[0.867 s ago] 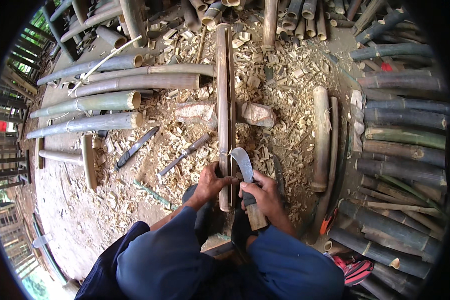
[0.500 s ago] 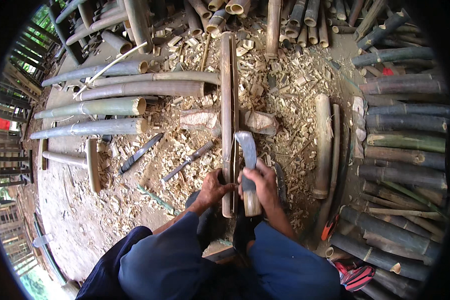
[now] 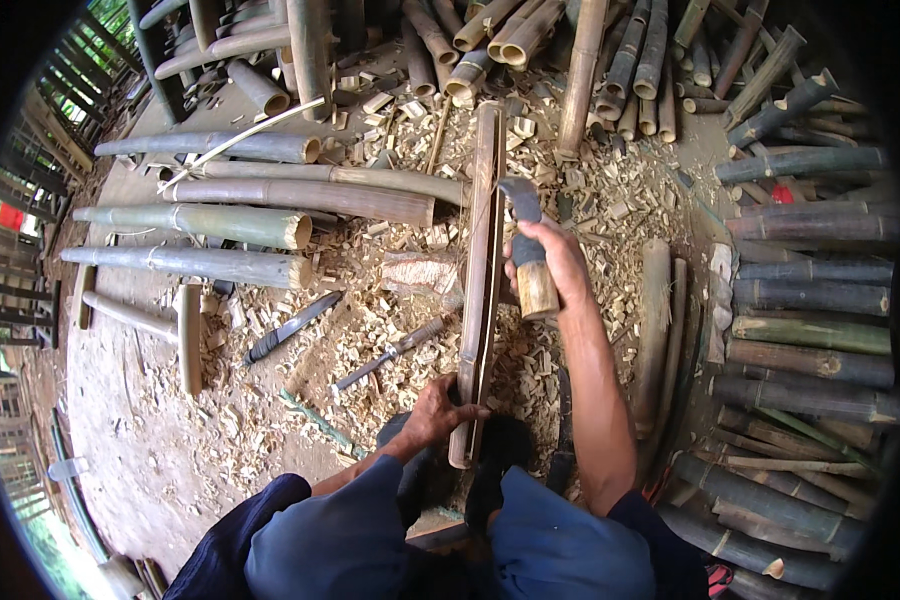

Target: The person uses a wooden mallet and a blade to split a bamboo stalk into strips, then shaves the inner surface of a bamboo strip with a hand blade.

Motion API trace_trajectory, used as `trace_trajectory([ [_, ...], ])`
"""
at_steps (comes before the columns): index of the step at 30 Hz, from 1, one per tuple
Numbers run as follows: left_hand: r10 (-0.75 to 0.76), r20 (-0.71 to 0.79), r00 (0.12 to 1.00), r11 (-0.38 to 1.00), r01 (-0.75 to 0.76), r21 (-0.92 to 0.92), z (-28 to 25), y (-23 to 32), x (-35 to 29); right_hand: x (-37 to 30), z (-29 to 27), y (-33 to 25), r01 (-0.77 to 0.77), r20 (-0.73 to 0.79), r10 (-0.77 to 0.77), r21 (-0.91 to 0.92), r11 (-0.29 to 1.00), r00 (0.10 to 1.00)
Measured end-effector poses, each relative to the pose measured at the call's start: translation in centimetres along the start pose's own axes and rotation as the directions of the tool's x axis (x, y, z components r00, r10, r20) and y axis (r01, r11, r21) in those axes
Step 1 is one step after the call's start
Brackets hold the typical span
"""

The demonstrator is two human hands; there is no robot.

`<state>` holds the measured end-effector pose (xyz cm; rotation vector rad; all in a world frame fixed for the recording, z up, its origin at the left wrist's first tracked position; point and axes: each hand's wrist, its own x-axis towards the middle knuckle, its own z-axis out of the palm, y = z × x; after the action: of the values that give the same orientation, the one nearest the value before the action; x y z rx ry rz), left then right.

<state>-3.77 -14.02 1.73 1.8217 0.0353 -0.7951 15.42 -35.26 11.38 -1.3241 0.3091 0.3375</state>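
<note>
A split bamboo pole point(image 3: 479, 270) with a groove along its right side stands out lengthwise before me, its near end between my legs. My left hand point(image 3: 435, 410) grips it near this end, thumb lying across the top. Farther out, at the pole's right, my right hand point(image 3: 562, 265) is closed round the dark-wrapped handle of a billhook point(image 3: 537, 288). Its hooked blade points away from me and bends left toward the pole; whether it touches cannot be made out. Beneath the pole lies a rough-hewn wooden block point(image 3: 417, 272), partly covered.
Left of the pole, a dark-handled knife point(image 3: 292, 328) and a wooden-handled chisel-like tool point(image 3: 390, 353) lie among wood chips point(image 3: 370, 325). Bamboo poles point(image 3: 195, 225) are laid out at the left. More bamboo is stacked along the right point(image 3: 815, 300) and far side point(image 3: 470, 75).
My right hand has carried the billhook away from me along the pole, stretching my right arm out. My left hand stays on the pole's near end. The whole view has shifted somewhat.
</note>
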Motion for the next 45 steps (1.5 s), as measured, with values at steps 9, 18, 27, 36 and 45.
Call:
trace_trajectory([
  [9, 0.007, 0.049, 0.999, 0.999, -0.004, -0.052, -0.8, 1.0, -0.1, 9.9, 0.4, -7.4, 0.033, -0.079, -0.041, -0.104, 0.994, 0.996],
  [18, 0.033, 0.034, 0.999, 0.997, -0.030, -0.071, 0.7, -1.1, 0.9, -9.1, -0.2, 0.1, 0.113, 0.067, -0.105, -0.134, 0.984, 0.992],
  [27, 0.010, -0.060, 0.998, 1.000, -0.009, 0.019, 1.6, -0.1, 0.4, -24.2, -0.5, 10.1, 0.053, 0.055, -0.020, -0.717, 0.695, 0.998],
  [36, 0.065, -0.133, 0.989, 0.966, -0.029, 0.257, 4.0, -0.6, 0.8, -24.8, -0.4, 11.8, 0.216, 0.149, -0.165, -0.816, 0.536, 0.975],
  [45, 0.029, -0.170, 0.985, 0.950, 0.025, 0.311, 4.7, 0.3, 0.7, -22.0, 0.7, 9.1, -0.038, 0.027, 0.091, -0.762, 0.647, 0.996],
])
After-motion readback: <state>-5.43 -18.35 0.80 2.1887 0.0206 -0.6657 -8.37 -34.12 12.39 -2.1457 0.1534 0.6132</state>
